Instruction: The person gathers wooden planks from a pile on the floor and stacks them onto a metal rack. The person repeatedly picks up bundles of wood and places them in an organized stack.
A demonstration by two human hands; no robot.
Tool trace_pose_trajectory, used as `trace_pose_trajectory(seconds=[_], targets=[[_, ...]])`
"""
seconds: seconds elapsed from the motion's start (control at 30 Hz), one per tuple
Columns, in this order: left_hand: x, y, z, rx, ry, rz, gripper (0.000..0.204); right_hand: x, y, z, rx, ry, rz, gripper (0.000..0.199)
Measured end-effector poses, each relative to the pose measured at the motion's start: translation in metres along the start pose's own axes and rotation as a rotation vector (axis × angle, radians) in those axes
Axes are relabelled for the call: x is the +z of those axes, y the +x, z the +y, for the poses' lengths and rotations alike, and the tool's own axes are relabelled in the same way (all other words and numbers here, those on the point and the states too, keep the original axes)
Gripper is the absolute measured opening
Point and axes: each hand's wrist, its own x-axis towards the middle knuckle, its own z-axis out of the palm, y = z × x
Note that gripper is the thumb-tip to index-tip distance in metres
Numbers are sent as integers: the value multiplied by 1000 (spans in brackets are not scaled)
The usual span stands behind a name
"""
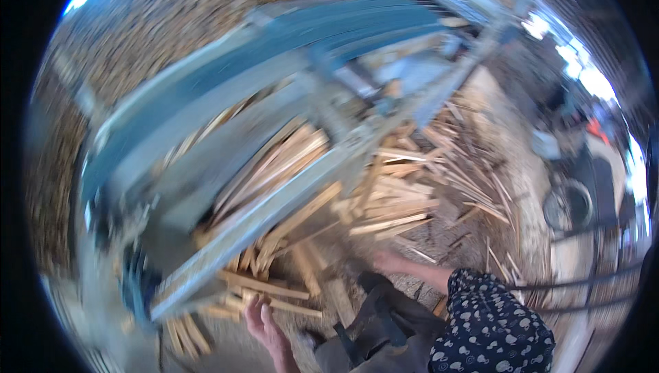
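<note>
A heap of split wooden sticks (384,201) lies on the ground at the foot of a long grey-blue conveyor chute (226,167), which slopes from upper right to lower left across the view. The sticks nearest the person, a small bundle (264,287) just below the chute's lower edge, lie with their long axes running roughly left to right, tilted slightly downward toward the right. Further up the heap, right of the chute, the sticks fan out in many directions, most pointing away from the chute toward the right.

The left hand (264,325) reaches up from the lower edge, its fingers at the near end of that small bundle; motion blur hides whether the grip is closed on a stick or merely touching, so I cannot tell. The right hand (390,261) stretches out to the right of the chute's foot, low over the heap's near edge; its fingers look extended and loose, but blur leaves its grip uncertain as well. The right forearm emerges from a dark sleeve with a pale pattern (491,325).

More sticks (274,160) rest lengthwise in the chute itself, aligned with its slope.
</note>
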Motion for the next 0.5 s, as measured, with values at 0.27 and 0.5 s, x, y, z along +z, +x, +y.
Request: trace_pose_trajectory(seconds=[0.27, 0.5], targets=[[67, 143, 36, 1207, 725, -111, 37, 32, -193, 38, 451, 477, 209, 22], [93, 133, 51, 1219, 896, -136, 21, 173, -298, 104, 598, 355, -9, 22]])
